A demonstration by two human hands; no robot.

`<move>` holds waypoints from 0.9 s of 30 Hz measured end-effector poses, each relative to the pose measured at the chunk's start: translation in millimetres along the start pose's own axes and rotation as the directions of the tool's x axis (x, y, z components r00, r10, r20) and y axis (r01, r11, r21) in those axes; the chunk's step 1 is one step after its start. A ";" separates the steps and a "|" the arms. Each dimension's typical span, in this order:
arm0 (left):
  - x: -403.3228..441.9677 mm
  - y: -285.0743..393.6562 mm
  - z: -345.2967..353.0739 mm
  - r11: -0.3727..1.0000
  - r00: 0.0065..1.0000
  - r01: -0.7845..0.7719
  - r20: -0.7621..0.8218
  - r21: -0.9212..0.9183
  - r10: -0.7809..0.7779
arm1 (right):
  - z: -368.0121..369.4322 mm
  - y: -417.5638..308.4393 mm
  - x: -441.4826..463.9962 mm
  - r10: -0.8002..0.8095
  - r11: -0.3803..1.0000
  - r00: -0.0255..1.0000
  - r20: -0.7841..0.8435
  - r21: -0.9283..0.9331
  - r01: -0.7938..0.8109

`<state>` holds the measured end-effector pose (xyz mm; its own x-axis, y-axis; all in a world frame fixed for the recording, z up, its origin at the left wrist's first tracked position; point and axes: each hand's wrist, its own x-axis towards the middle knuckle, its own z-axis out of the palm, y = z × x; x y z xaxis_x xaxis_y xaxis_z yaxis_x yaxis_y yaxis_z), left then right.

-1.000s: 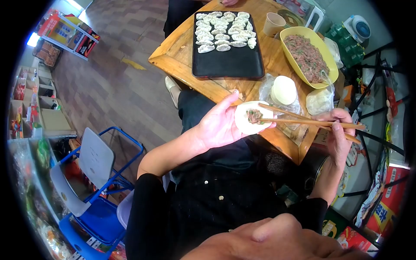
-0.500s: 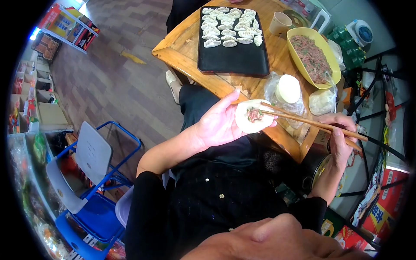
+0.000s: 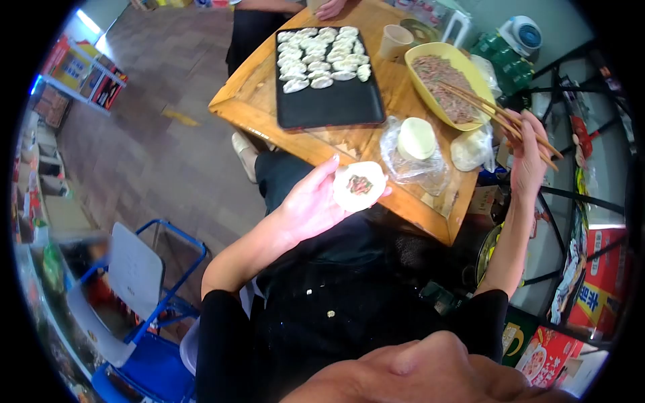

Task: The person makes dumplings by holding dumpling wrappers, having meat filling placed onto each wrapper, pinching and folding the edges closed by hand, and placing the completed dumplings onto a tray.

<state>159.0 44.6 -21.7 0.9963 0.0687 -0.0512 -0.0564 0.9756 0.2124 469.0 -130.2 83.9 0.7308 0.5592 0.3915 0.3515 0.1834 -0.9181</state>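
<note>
My left hand [image 3: 310, 207] lies palm up in front of the table, bearing a round dumpling wrapper [image 3: 345, 195] on its fingers. A small heap of meat filling [image 3: 359, 185] sits in the wrapper's middle. My right hand [image 3: 529, 151] is closed round a pair of wooden chopsticks [image 3: 494, 115], whose tips reach into the minced meat filling [image 3: 440, 79] in the yellow bowl [image 3: 418, 54]. Just beyond my left hand, a stack of round wrappers [image 3: 416, 139] rests on a clear plastic bag [image 3: 430, 172]. A knotted bag with something pale [image 3: 470, 149] lies beside it.
A black tray [image 3: 329, 107] with rows of folded dumplings [image 3: 314, 58] lies on the wooden table [image 3: 252, 94]. A paper cup [image 3: 396, 41] stands behind the bowl. Another person's hand [image 3: 330, 8] shows at the far edge. Blue folding chairs [image 3: 151, 363] stand left; a rack [image 3: 557, 191] stands right.
My right hand has moved the chopsticks away from the wrapper, up to the filling bowl. The filling stays on the wrapper in my left hand. Another person's hand has come into view.
</note>
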 end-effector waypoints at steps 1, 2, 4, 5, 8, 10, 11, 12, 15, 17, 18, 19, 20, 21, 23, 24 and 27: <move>-1.0 -0.5 -1.0 0.999 0.999 -0.013 -0.032 0.045 0.014 | -7.3 8.9 11.3 0.019 0.999 0.999 -0.038 -0.032 -0.020; -1.9 -0.1 -1.1 0.999 1.000 0.007 -0.021 0.034 -0.006 | -14.6 19.7 21.2 0.020 0.998 0.998 -0.051 -0.053 -0.022; -3.3 0.6 1.8 1.000 1.000 0.010 -0.014 0.030 -0.009 | -23.5 35.5 33.1 0.028 0.996 0.999 -0.028 -0.079 -0.030; -4.1 0.3 3.0 1.000 1.000 0.007 -0.026 0.014 -0.007 | -24.3 41.4 36.2 0.034 0.997 0.999 -0.031 -0.075 -0.036; -6.3 -0.3 7.0 1.000 0.999 0.006 -0.032 -0.003 -0.006 | -25.2 62.1 46.1 0.053 0.996 0.997 -0.064 -0.074 -0.058; -7.2 -0.5 9.0 0.999 0.999 0.010 -0.036 -0.040 -0.011 | -23.5 72.7 50.3 0.045 0.996 0.997 -0.062 -0.073 -0.049; -7.4 -1.1 8.8 0.999 0.999 0.013 -0.033 -0.040 -0.014 | -21.2 76.6 51.3 0.046 0.997 0.998 -0.050 -0.063 -0.049; -7.5 -1.6 8.6 0.999 0.999 0.015 -0.031 -0.041 -0.016 | -19.3 80.1 52.5 0.048 0.997 0.998 -0.037 -0.053 -0.050; -6.5 -3.0 8.2 0.999 1.000 0.014 -0.014 -0.046 -0.015 | -9.5 85.4 53.5 0.032 0.999 0.999 -0.007 -0.028 -0.032; -5.0 -4.6 6.5 0.998 1.000 0.020 -0.014 -0.054 -0.020 | -2.8 84.5 52.3 0.043 0.999 0.998 -0.037 -0.014 -0.044; -4.6 -5.2 5.9 0.998 1.000 0.023 -0.013 -0.064 -0.024 | -0.2 82.0 51.9 0.030 1.000 0.998 -0.056 -0.004 -0.030; -4.5 -5.4 5.8 0.998 1.000 0.023 -0.014 -0.063 -0.024 | 1.2 80.1 52.2 0.016 1.000 0.997 -0.075 0.006 -0.015; -4.4 -5.6 5.7 0.998 1.000 0.025 -0.009 -0.062 -0.026 | 0.4 78.4 52.6 0.017 1.000 0.997 -0.075 0.007 -0.016; -4.3 -5.8 5.5 0.998 1.000 0.028 -0.003 -0.060 -0.028 | -2.3 76.8 53.1 0.000 1.000 0.996 -0.093 0.001 0.000; -4.5 -5.6 4.8 0.998 0.999 0.030 -0.009 -0.063 -0.031 | -10.4 79.3 55.8 -0.017 1.000 0.994 -0.112 -0.006 0.016; -4.0 -5.3 4.3 0.997 0.999 0.033 -0.013 -0.065 -0.034 | -15.1 83.7 58.6 -0.015 1.000 0.993 -0.113 -0.011 0.014; -2.4 -6.2 2.4 0.997 0.999 0.044 -0.026 -0.069 -0.046 | -19.9 89.9 59.9 0.000 1.000 0.994 -0.114 -0.029 -0.003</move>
<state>157.1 37.9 -20.5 0.9959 0.0289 -0.0861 -0.0164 0.9897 0.1420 556.0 -96.3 26.1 0.7927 0.4636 0.3959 0.3659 0.1577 -0.9172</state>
